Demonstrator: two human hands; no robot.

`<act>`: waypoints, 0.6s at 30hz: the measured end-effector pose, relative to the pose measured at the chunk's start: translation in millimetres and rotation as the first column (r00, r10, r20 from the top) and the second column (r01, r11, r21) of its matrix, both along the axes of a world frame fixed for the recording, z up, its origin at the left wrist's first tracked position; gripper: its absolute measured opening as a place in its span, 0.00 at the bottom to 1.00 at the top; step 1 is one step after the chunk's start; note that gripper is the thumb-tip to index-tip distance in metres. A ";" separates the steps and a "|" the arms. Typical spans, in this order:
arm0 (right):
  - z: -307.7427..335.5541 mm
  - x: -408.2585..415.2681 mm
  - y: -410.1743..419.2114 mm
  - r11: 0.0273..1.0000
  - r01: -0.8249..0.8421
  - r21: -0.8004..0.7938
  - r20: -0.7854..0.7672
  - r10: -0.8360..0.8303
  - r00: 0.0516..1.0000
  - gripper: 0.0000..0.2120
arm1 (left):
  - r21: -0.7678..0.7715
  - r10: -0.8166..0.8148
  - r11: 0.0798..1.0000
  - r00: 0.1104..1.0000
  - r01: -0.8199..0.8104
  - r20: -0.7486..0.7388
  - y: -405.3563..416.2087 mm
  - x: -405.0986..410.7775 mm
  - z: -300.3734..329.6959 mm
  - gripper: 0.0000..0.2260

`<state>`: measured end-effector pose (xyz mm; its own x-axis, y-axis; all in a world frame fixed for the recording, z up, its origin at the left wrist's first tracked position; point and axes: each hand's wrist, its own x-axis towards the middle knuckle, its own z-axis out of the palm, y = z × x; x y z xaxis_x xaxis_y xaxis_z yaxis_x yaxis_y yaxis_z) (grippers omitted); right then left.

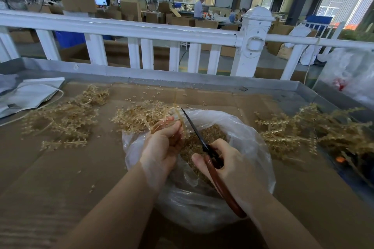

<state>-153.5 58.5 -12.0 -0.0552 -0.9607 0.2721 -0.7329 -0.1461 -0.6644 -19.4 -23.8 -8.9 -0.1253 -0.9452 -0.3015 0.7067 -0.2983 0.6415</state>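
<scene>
Cutting is done above the table (60,178), over a clear bag (249,127) of clipped bits.
A golden sprig bunch (162,117) is gripped in the left hand (164,149) above the bag; scissors (194,129) are clasped in the right hand (232,168), blade just beside the left hand.

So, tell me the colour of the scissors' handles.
Reddish-brown scissor handles, gripped by the right hand; head view shows them best.
</scene>
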 end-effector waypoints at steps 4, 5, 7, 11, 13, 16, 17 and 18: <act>-0.2 0.9 2.6 1.000 0.024 -0.018 -0.023 -0.024 0.999 0.17 | 0.043 -0.008 0.999 0.998 0.010 -0.063 1.8 -0.6 2.6 0.07; 0.2 1.2 3.2 1.000 0.019 -0.011 -0.023 -0.020 1.000 0.17 | 0.052 -0.011 0.999 0.997 0.015 -0.072 2.2 -0.4 2.7 0.08; 1.0 1.6 4.5 1.000 0.010 0.006 -0.026 -0.010 1.000 0.17 | 0.061 -0.018 0.998 0.998 0.022 -0.068 2.7 -0.3 2.8 0.09; 2.7 3.2 5.2 1.000 0.009 0.021 -0.023 -0.009 1.000 0.16 | 0.062 -0.022 0.998 0.998 0.026 -0.059 2.5 -0.8 1.8 0.06; 3.1 4.2 4.4 1.000 0.010 0.025 -0.022 -0.009 1.000 0.16 | 0.058 -0.031 0.998 0.998 0.035 -0.059 2.1 -0.6 0.7 0.06; 2.8 4.7 2.5 0.999 0.001 0.036 0.003 -0.001 1.000 0.16 | 0.052 -0.049 0.997 0.997 0.052 -0.059 1.6 -0.4 -0.6 0.06; 2.5 4.5 1.7 0.999 -0.001 0.038 0.021 0.001 1.000 0.16 | 0.054 -0.050 0.997 0.997 0.054 -0.062 1.3 -0.5 -0.9 0.06; 2.4 4.1 0.9 0.999 -0.003 0.041 0.041 0.001 0.999 0.16 | 0.056 -0.052 0.997 0.996 0.056 -0.065 0.9 -0.4 -1.2 0.06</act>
<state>-149.4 59.5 -9.6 -0.0637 -0.9712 0.2296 -0.7047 -0.1191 -0.6995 -19.8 -22.9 -10.2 -0.1968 -0.9177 -0.3451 0.7274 -0.3726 0.5762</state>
